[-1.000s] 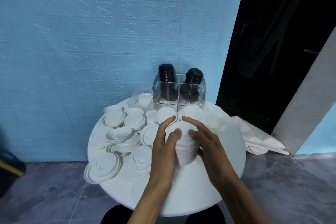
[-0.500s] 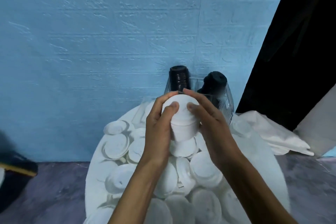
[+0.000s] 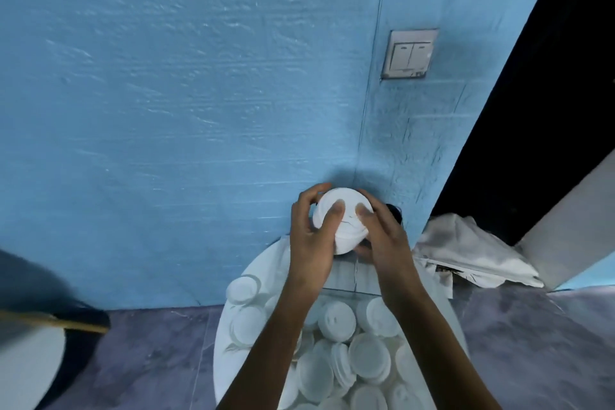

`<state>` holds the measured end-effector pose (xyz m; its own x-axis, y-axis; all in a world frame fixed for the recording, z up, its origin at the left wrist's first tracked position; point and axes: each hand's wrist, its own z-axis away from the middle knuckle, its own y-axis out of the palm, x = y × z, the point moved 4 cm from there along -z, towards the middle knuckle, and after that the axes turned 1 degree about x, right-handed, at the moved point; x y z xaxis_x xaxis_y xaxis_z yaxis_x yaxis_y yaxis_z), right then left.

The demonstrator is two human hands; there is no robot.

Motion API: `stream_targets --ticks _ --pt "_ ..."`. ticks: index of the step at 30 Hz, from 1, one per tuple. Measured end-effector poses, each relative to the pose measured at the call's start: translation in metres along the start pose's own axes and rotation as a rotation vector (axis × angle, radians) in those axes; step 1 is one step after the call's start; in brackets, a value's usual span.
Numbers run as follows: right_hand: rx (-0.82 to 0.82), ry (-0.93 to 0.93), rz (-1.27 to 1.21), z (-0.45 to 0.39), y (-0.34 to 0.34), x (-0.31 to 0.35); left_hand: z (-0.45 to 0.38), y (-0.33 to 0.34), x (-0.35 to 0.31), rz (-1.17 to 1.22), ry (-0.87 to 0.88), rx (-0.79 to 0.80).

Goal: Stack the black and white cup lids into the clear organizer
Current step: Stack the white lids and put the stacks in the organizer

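Observation:
Both hands hold a stack of white lids (image 3: pixel 342 226) at the far side of the round white table (image 3: pixel 221 353). My left hand (image 3: pixel 311 236) grips its left side, thumb on the top lid. My right hand (image 3: pixel 382 236) grips the right side, thumb also on top. The clear organizer (image 3: pixel 349 280) lies mostly hidden under my hands; only its near wall and a bit of a black lid stack (image 3: pixel 396 211) show. Several loose white lids (image 3: pixel 359 359) cover the table below my forearms.
A blue wall rises right behind the table, with a light switch (image 3: pixel 409 55) at the upper right. A crumpled white cloth (image 3: pixel 466 250) lies right of the table by a dark doorway. A white round object (image 3: pixel 30 366) sits at the lower left.
Both hands carried the white lid stack farther from me, over the organizer. The view moved in closer above the table, so the organizer and black lids are now mostly covered.

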<state>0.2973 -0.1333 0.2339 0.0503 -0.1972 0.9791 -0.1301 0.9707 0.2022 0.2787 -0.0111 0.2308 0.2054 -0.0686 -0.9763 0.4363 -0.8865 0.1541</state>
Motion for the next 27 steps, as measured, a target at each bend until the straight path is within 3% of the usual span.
stream_targets --ticks 6,11,19,25,27 --pt "-0.124 -0.068 0.089 -0.003 -0.004 0.001 -0.013 0.007 0.009 -0.181 0.08 -0.041" --pt "-0.204 -0.034 0.125 -0.009 -0.024 -0.025 -0.018 0.02 0.051 -0.365 0.041 0.06" --pt "-0.323 0.06 0.33 -0.035 -0.069 -0.097 -0.011 0.058 0.121 -0.492 -0.214 0.151" --pt "-0.342 0.175 0.323 -0.05 -0.094 -0.153 -0.006 0.071 0.169 -0.508 -0.479 0.169" --pt "-0.345 0.192 0.296 -0.054 -0.099 -0.165 -0.006 0.076 0.176 -0.498 -0.49 0.151"
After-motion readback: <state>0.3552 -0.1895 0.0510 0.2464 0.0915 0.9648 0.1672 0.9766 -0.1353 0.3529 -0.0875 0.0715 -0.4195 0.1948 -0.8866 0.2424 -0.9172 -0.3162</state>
